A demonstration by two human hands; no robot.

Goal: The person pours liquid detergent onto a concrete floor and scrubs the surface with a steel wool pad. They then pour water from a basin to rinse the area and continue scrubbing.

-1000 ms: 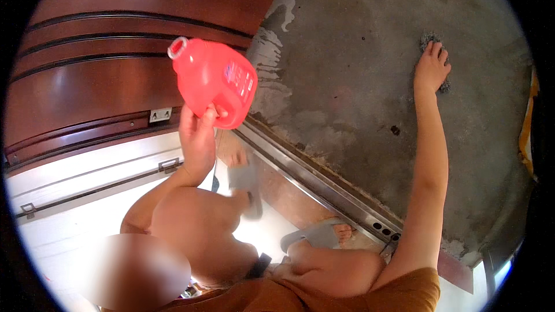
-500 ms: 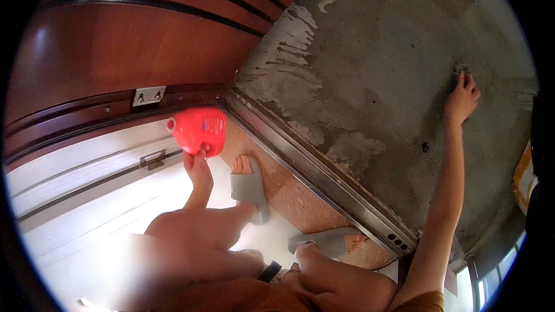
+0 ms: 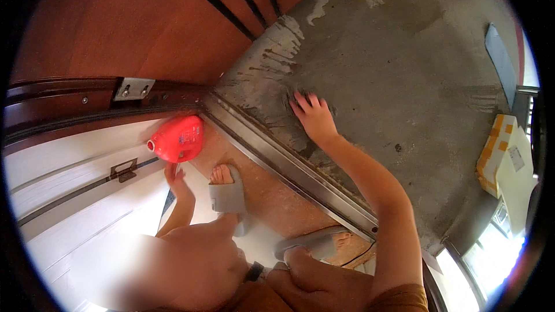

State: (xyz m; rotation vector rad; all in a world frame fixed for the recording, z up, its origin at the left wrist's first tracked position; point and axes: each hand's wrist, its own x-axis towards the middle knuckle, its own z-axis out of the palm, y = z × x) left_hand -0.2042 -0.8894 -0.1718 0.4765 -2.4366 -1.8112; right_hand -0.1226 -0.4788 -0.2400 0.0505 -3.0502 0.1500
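Observation:
A red plastic jug (image 3: 180, 137) with an open round mouth is tipped sideways next to the door frame. My left hand (image 3: 178, 180) is closed at its handle end, the fingers partly hidden behind the jug. On the wet grey concrete floor (image 3: 370, 138), my right hand (image 3: 315, 118) presses down with bent fingers, beyond the metal threshold. A small dark thing shows under those fingertips, too hidden to name. The metal threshold strip (image 3: 283, 164) runs between my feet and the concrete.
A brown wooden door (image 3: 133, 29) stands at the left, above a white door panel (image 3: 75, 202) with a latch plate. Grey slippers (image 3: 228, 190) are on my feet on brown tile. At the right lie a taped box (image 3: 491, 153) and a blue-grey flat piece (image 3: 502, 63).
My right hand has swept left across the concrete, from the far right to near the threshold's left end. The view has shifted; the red jug appears lower and further left, still with my left hand.

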